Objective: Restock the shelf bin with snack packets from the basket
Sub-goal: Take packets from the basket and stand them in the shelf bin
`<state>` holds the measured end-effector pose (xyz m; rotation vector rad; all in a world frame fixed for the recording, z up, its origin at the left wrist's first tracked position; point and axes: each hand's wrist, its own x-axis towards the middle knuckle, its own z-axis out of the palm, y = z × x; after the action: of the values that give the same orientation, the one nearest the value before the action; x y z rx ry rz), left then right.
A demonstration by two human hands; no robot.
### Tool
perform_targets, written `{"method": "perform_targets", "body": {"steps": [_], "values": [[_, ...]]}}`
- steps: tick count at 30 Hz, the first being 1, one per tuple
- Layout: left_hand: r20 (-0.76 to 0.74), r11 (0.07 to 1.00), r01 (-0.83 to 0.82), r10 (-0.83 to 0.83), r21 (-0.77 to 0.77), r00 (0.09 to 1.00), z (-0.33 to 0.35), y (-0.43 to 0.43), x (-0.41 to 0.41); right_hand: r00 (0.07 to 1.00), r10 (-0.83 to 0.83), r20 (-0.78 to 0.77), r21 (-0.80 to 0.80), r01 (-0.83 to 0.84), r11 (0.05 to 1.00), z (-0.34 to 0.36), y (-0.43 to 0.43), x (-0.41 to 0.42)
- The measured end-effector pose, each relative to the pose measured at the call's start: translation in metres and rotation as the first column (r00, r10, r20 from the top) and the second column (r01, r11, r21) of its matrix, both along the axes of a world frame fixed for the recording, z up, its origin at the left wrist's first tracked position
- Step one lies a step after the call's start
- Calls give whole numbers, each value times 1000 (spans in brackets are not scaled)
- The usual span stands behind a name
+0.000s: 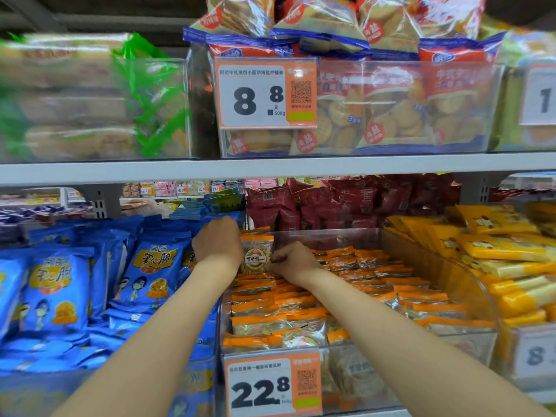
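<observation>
A clear shelf bin (469, 284) on the lower shelf holds several orange-topped snack packets (304, 305) lying in rows. At its back left corner an upright stack of the same packets (256, 254) stands on edge. My left hand (217, 245) grips the stack's left side with fingers curled behind it. My right hand (291, 260) pinches the front packet's right edge. The basket is out of view.
Blue snack bags (150, 266) fill the bin to the left, yellow packets (496, 248) the bin to the right, dark red bags (346, 200) lie behind. A price tag reading 22.8 (272, 383) hangs on the bin front. The upper shelf (270, 168) overhangs close above.
</observation>
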<state>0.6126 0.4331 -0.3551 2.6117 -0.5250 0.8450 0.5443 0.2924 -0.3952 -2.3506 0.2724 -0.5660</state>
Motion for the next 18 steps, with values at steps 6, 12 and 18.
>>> {"method": "perform_targets", "body": {"steps": [6, 12, 18], "values": [[-9, 1000, 1, -1, -9, 1000, 1, 0, -3, 999, -13, 31, -10, 13, 1000, 4, 3, -6], [-24, 998, 46, -47, -54, 999, 6, 6, -14, 987, -129, 98, 0, 130, 992, 10, 5, -13], [-114, 978, 199, -191, 58, 975, 24, 3, -51, 984, -156, 90, -78, 163, 984, 32, 0, -47]]}}
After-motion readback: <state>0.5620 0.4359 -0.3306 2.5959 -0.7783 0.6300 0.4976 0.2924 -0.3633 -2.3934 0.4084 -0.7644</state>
